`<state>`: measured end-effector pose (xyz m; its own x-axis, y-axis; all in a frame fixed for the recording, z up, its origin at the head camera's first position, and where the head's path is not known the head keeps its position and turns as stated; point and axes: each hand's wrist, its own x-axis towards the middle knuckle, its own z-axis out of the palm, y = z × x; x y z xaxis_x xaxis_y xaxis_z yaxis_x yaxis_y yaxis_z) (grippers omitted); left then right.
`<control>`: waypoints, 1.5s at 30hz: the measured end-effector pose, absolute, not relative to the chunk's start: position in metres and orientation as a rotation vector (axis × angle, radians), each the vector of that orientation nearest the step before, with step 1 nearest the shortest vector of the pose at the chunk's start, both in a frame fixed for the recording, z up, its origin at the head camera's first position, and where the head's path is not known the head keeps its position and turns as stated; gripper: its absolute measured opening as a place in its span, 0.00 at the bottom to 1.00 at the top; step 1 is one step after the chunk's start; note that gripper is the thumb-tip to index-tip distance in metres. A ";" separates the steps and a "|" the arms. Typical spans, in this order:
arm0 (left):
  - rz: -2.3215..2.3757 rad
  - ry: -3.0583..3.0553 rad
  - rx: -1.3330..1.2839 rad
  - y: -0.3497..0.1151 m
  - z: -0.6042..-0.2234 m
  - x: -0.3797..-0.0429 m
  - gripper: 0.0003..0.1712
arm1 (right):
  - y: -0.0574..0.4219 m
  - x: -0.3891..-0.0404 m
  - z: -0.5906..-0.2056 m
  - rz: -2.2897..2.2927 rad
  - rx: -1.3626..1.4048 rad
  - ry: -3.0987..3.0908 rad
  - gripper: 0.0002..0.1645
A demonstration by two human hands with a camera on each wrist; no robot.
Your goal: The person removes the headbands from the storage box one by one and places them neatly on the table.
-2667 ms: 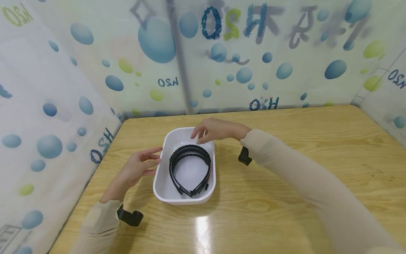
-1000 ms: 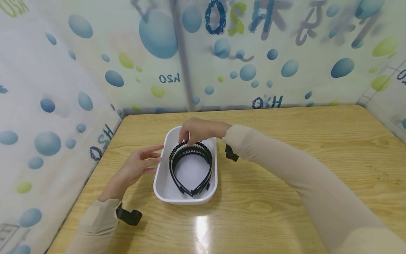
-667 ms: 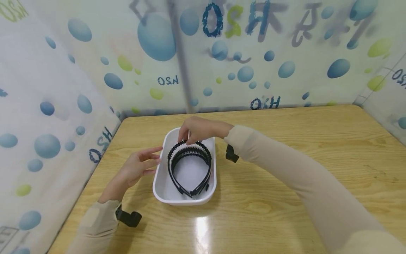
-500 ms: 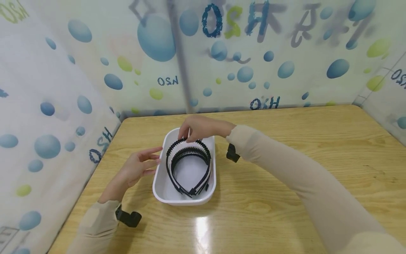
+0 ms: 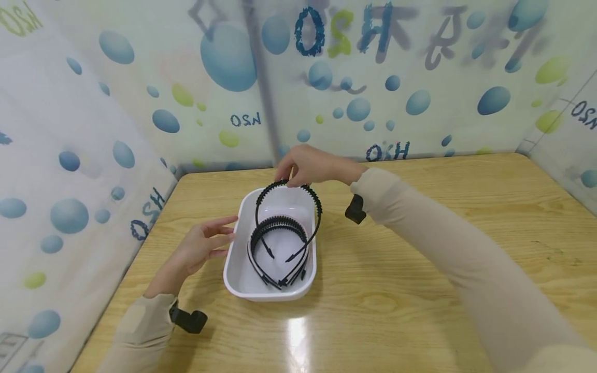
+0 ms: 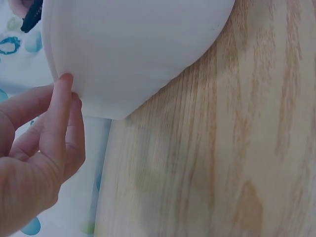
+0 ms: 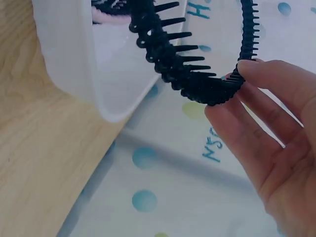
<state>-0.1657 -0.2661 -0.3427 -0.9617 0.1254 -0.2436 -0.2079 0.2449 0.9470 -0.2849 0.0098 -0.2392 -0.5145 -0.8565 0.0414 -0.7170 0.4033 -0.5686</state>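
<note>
My right hand (image 5: 311, 165) pinches the top of a black toothed headband (image 5: 319, 205) and holds it raised, its two tips hanging over a white plastic bin (image 5: 268, 297). In the right wrist view, the thumb and fingers grip the headband's curved comb-like band (image 7: 165, 57). Inside the bin lie several more headbands (image 5: 280, 223), nested together, mostly black. At the bin's left side, my left hand (image 5: 199, 247) has its fingers extended. In the left wrist view, those fingertips (image 6: 63, 86) touch the bin's outer wall near the rim.
The bin stands on a wooden table (image 5: 420, 259) toward its left part. Behind the table and along its left side hangs a white sheet (image 5: 373, 77) printed with blue and green bubbles. Each wrist bears a black camera mount (image 5: 188, 317).
My right hand entered the bin, took hold of one headband and lifted it up and away from the others. The left hand has stayed at the bin's left side.
</note>
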 end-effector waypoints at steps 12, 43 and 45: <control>1.783 2.250 -0.060 -0.266 -0.341 -0.163 0.32 | 0.056 -0.299 -0.229 -0.772 -1.285 2.540 0.13; 1.811 2.219 -0.028 -0.268 -0.344 -0.166 0.32 | 0.106 -0.342 -0.276 -0.739 -1.065 2.610 0.12; 1.810 2.218 -0.025 -0.268 -0.343 -0.166 0.32 | 0.104 -0.347 -0.281 -0.718 -1.054 2.598 0.12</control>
<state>-0.1663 -0.2675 -0.3435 -0.9612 0.1610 -0.2239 -0.1871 0.2158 0.9584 -0.3465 0.1041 -0.2810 -0.7083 -0.7047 -0.0418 -0.5833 0.6176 -0.5276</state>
